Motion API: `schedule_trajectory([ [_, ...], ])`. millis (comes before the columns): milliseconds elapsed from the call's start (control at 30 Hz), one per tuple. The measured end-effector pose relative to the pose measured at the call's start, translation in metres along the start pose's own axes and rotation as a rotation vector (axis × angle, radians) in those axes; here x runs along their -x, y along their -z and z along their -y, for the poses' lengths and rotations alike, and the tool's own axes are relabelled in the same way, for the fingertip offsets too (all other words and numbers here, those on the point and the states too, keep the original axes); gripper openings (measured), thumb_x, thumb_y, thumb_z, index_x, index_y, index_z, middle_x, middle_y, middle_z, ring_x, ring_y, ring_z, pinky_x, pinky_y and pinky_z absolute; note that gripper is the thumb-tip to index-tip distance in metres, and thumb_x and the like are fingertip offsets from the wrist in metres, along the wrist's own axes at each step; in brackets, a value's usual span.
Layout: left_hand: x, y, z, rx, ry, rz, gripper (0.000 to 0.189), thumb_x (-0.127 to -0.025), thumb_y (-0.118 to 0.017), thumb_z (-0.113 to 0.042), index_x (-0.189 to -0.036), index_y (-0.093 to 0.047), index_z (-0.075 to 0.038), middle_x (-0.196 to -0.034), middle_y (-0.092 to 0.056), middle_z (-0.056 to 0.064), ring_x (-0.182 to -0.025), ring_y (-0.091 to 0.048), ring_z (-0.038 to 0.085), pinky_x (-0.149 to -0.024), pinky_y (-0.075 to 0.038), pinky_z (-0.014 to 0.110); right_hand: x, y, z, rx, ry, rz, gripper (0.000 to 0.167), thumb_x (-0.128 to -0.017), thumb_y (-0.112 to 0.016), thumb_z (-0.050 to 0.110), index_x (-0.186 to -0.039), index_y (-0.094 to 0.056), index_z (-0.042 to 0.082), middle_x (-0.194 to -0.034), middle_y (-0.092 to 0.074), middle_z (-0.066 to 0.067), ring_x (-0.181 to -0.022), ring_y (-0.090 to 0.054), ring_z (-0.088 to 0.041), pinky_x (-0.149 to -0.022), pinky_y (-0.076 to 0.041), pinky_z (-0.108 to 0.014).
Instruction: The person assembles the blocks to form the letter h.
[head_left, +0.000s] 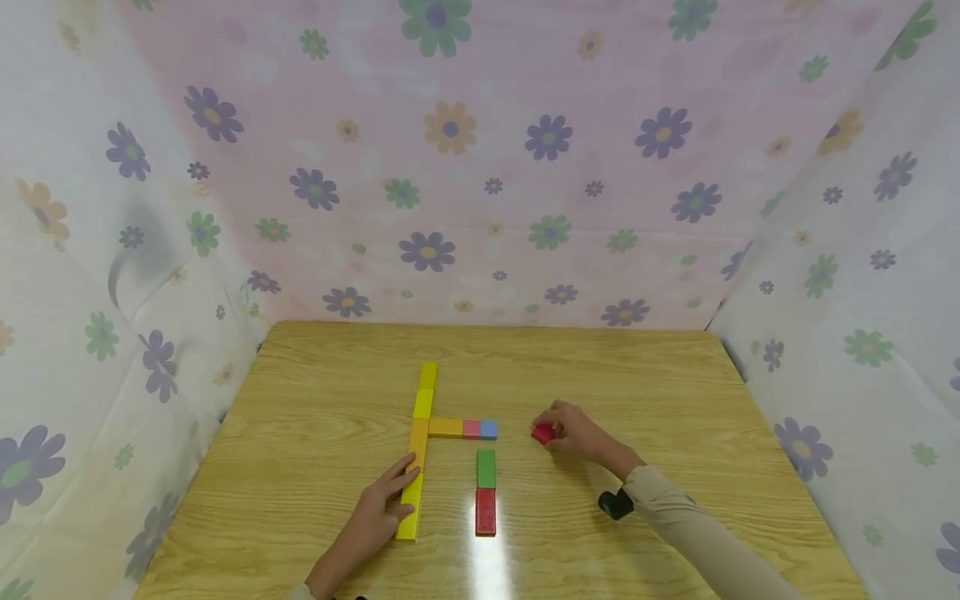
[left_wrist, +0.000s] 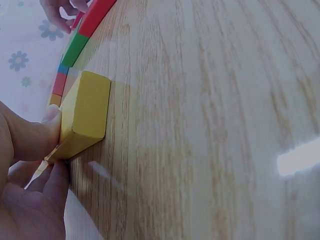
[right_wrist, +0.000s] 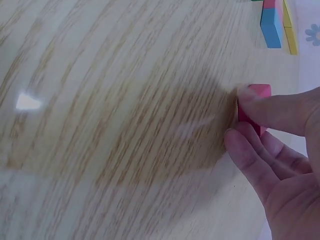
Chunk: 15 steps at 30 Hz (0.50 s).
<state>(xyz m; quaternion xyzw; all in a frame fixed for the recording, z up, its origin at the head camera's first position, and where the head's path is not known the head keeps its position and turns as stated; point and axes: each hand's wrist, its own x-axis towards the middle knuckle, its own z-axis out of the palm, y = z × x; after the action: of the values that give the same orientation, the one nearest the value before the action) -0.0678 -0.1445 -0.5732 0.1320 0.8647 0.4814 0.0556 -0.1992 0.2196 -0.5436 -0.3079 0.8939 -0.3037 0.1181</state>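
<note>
My left hand point(head_left: 372, 515) pinches the nearest yellow block point(left_wrist: 91, 107) of a long row, its thumb on one side and fingers on the other. That row has yellow and orange blocks lying end to end. From its middle an orange block point(head_left: 446, 428), a pink block point(head_left: 471, 429) and a blue block point(head_left: 488, 430) branch rightward. To the right of that branch, my right hand point(head_left: 583, 435) holds a small red block point(right_wrist: 261, 90) between thumb and fingers, at the tabletop. Its fingers cover part of the block.
A green block point(head_left: 486, 468) and a red rectangular block point(head_left: 485, 512) lie end to end between the hands. Flowered cloth point(head_left: 495, 158) hangs behind and beside the wooden table point(head_left: 315, 392). A dark device point(head_left: 616, 504) sits at my right wrist.
</note>
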Motion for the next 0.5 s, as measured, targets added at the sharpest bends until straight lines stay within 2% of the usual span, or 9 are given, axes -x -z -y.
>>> schedule_trajectory([
  [133, -0.0002, 0.0001, -0.0005, 0.004, -0.003, 0.003, 0.056, -0.08, -0.066, 0.012, -0.133, -0.049, 0.006, -0.149, -0.034, 0.013, -0.134, -0.032, 0.036, -0.102, -0.036, 0.046, -0.0019, -0.003, 0.001, 0.004, -0.017, 0.003, 0.025, -0.08, -0.076, 0.009, -0.103, -0.068, 0.006, -0.093, -0.056, -0.004, -0.076, -0.053, -0.014, -0.064, -0.05, -0.023],
  [333, -0.0001, -0.0001, -0.0001, 0.015, 0.003, 0.01, 0.057, -0.08, -0.066, 0.011, -0.134, -0.048, 0.006, -0.15, -0.033, 0.012, -0.135, -0.031, 0.036, -0.102, -0.035, 0.046, -0.0055, -0.0058, 0.0034, -0.027, -0.052, -0.015, 0.024, -0.079, -0.078, 0.013, -0.098, -0.066, 0.005, -0.095, -0.062, -0.004, -0.076, -0.056, -0.013, -0.063, -0.05, -0.023],
  [500, -0.0004, -0.0001, 0.0007, 0.022, 0.01, 0.015, 0.057, -0.081, -0.065, 0.011, -0.135, -0.048, 0.005, -0.15, -0.032, 0.012, -0.135, -0.031, 0.036, -0.102, -0.036, 0.045, -0.0084, -0.0074, 0.0097, -0.044, -0.027, -0.026, 0.026, -0.08, -0.077, 0.016, -0.101, -0.067, 0.005, -0.093, -0.063, -0.003, -0.075, -0.057, -0.012, -0.061, -0.05, -0.022],
])
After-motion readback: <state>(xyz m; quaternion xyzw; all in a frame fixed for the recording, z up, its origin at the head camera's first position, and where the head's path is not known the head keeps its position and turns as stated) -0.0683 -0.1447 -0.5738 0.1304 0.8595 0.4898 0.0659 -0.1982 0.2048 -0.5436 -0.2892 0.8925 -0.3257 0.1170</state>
